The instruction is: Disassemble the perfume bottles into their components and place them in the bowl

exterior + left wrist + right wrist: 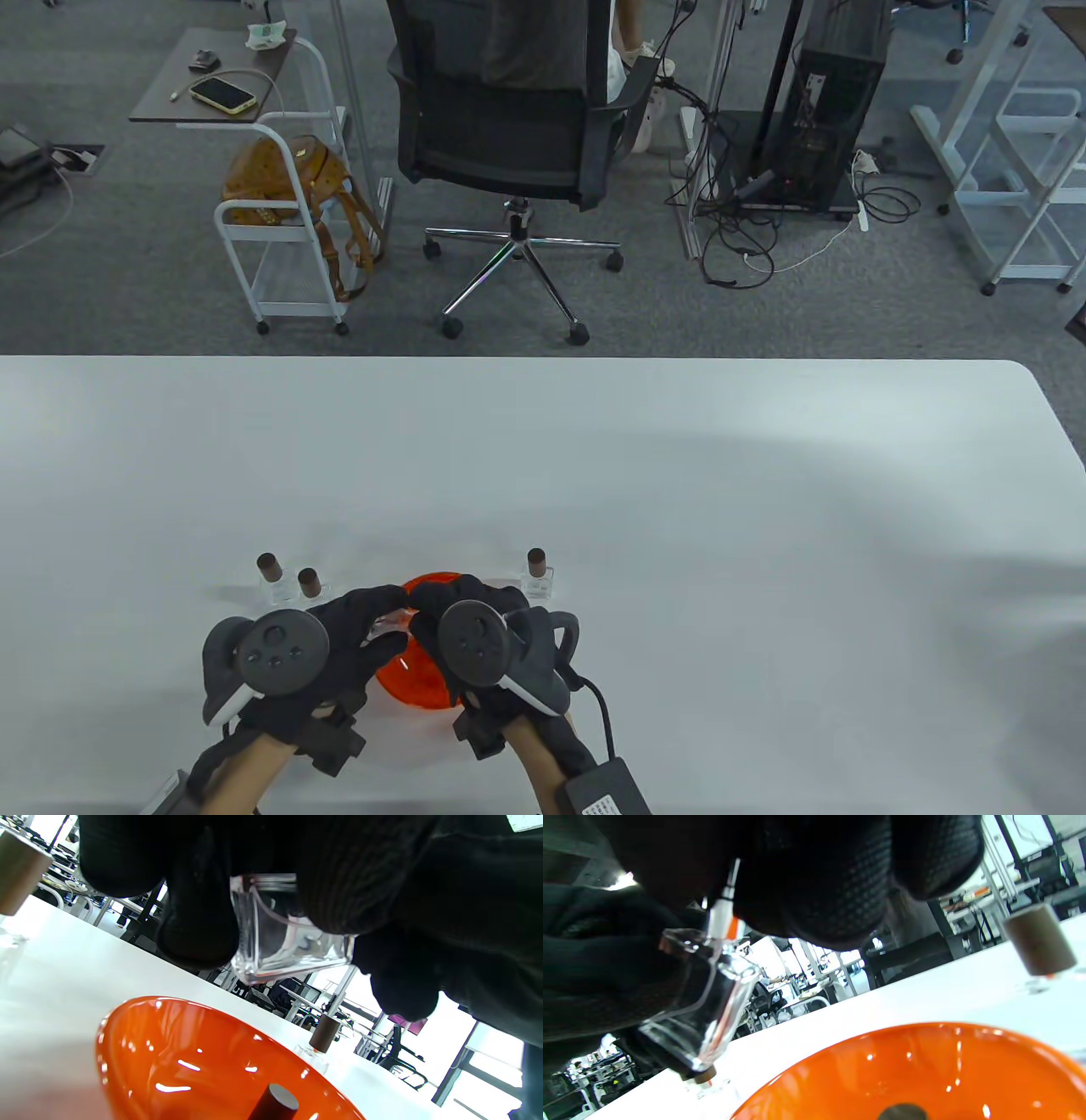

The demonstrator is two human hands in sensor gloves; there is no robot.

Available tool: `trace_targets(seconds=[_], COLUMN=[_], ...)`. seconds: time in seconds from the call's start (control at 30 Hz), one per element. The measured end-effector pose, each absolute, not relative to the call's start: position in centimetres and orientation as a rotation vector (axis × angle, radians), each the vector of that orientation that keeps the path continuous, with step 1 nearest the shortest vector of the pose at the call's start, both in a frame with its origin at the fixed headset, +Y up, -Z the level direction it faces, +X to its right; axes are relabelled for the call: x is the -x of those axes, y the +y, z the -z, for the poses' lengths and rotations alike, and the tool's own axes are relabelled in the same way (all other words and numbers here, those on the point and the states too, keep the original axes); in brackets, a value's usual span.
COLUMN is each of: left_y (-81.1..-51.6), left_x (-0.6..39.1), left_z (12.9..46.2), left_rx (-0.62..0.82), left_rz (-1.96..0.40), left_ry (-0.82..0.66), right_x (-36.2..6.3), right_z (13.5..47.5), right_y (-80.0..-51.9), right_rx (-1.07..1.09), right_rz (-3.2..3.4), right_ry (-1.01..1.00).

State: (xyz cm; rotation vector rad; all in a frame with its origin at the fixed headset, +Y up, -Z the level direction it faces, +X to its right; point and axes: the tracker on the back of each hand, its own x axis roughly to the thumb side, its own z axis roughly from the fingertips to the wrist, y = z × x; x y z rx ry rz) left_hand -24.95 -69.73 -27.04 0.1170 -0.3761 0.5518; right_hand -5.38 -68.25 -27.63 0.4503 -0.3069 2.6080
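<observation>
Left hand [352, 632] fingers are seen curled round a clear glass perfume bottle [288, 938], held above the orange bowl [416, 675] at lower centre of the table view. Right hand [471, 615] fingers are closed on the sprayer stem [723, 906] at the bottle's neck. The glass is judged rigid, smooth, slippery and breakable; a hold across its flat side walls appears soundest. One brown cap [273, 1105] lies in the bowl. Three capped bottles [536, 577] stand just beyond the bowl. The sprayer head is hidden by gloves; the joint cannot be made out.
</observation>
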Motion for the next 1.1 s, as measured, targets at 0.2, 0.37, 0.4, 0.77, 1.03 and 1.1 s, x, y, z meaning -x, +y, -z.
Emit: trace_targets(seconds=[0.2, 0.37, 0.4, 0.77, 1.03, 1.1], left_y=[-69.50, -69.52, -69.48, -69.20, -69.56, -69.61], left_x=[24.89, 24.44, 24.35, 24.31, 23.95, 24.07], left_z=[26.92, 26.68, 26.68, 26.72, 26.96, 27.07], left_rx=[-0.133, -0.130, -0.134, -0.148, -0.125, -0.126], left_rz=[-0.544, -0.526, -0.520, -0.509, -0.506, -0.518], left_ry=[-0.367, -0.390, -0.388, -0.387, -0.385, -0.387], right_x=[5.56, 5.52, 5.51, 5.56, 5.50, 5.43], right_z=[27.59, 27.64, 27.66, 27.68, 27.87, 27.89], right_y=[-68.29, -68.42, -68.45, -68.20, -68.62, -68.58], right_rx=[-0.454, -0.458, -0.464, -0.468, -0.464, -0.453], right_rz=[-2.592, -2.618, -2.619, -2.611, -2.650, -2.637], right_ry=[-0.270, -0.300, -0.286, -0.270, -0.277, -0.275])
